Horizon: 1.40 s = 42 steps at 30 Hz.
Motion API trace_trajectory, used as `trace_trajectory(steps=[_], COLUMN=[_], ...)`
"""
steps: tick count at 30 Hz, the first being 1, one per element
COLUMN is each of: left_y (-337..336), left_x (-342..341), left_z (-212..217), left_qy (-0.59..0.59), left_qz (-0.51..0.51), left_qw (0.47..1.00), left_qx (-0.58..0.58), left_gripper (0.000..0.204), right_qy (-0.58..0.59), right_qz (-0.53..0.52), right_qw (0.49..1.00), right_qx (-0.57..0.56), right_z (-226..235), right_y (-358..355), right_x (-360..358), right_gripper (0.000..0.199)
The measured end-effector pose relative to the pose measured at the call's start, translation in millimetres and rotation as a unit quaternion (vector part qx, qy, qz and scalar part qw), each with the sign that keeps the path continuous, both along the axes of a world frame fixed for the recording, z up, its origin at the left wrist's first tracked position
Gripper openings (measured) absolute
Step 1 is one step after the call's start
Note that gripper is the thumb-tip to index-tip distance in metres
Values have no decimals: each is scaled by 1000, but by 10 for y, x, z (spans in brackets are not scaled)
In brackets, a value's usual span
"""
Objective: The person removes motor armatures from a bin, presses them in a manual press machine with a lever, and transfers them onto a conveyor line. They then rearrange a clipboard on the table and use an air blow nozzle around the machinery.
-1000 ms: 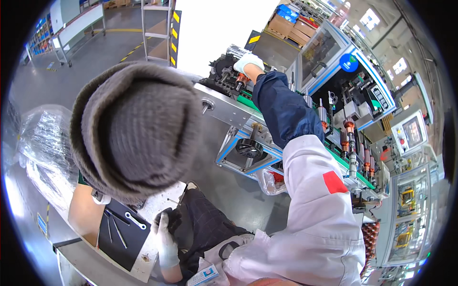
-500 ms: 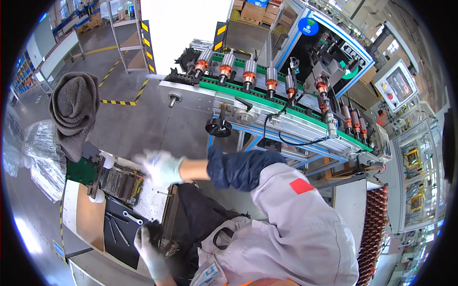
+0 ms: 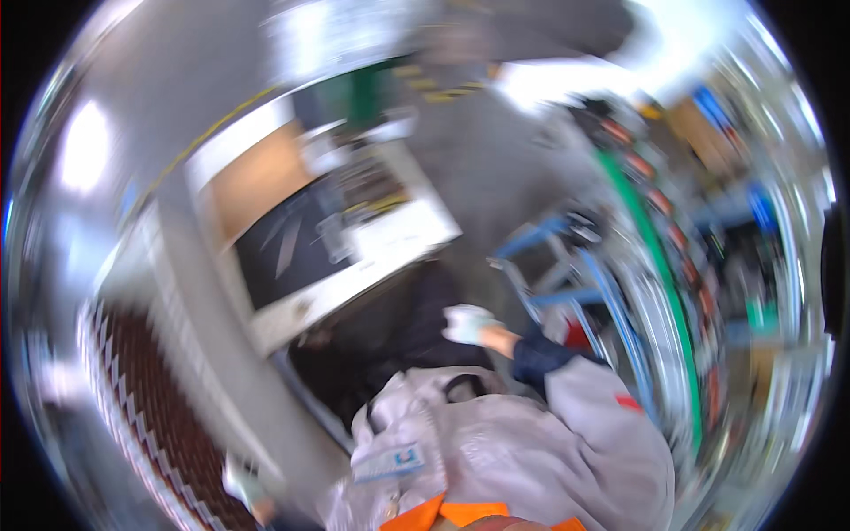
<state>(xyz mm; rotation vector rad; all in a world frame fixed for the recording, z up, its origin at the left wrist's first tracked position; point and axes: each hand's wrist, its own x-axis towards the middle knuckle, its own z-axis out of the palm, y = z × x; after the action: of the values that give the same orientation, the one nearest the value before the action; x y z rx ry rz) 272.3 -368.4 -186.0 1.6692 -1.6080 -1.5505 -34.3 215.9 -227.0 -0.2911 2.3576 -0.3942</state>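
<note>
The whole picture is smeared by motion. My right hand (image 3: 469, 325), in a white glove, hangs over my dark-clothed lap beside the workbench, and no object shows in it. Its fingers are too blurred to read. My left hand (image 3: 244, 482), also gloved, is low at the left, next to stacked rows of red-brown parts (image 3: 146, 398). What its fingers do, and whether they hold anything, is not clear. On the white workbench (image 3: 390, 239) lies a black mat (image 3: 274, 252) with blurred tools, near a metal fixture (image 3: 367, 184).
A pale cabinet or ledge (image 3: 208, 327) runs between the stacked parts and the bench. At right stands a green-edged conveyor (image 3: 651, 239) carrying copper-wound armatures, with a blue frame (image 3: 611, 292) below it. A brown board (image 3: 259, 181) lies at the bench's far left.
The view has swung left, bringing the stacked parts to the left side. My right hand has left the bench fixture for my lap; my left hand has gone from the mat to the stacked parts.
</note>
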Motion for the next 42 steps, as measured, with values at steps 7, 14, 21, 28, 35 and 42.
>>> trace_trajectory(steps=[7, 14, 21, 28, 35, 42], left_y=[566, 44, -443, -381, -128, 1396], left_x=[188, -615, -1651, -1146, -1504, -3154], left_z=[-1274, -1610, -1756, -1272, 1069, 1351], left_qy=[-65, 69, -36, 140, 405, 481], left_qz=[57, 145, 45, 180, 20, -122], left_qw=[975, 968, 988, 957, 905, 868], left_qx=[203, 191, 146, 180, -128, 5], left_gripper=[48, 103, 62, 26, 46, 62], right_qy=[99, -35, -9, 81, -32, -95], right_qz=[45, 2, 1, 78, 7, -308], right_qw=[993, 999, 1000, 993, 942, 671], right_qx=[-53, -29, 11, -23, -335, -668], right_z=[-473, -493, -380, 166, 1011, 1610], right_y=[359, 236, 216, -557, -2393, -3060], right_x=[114, -168, -224, -341, -495, -606], right_gripper=[32, 27, 28, 32, 52, 45])
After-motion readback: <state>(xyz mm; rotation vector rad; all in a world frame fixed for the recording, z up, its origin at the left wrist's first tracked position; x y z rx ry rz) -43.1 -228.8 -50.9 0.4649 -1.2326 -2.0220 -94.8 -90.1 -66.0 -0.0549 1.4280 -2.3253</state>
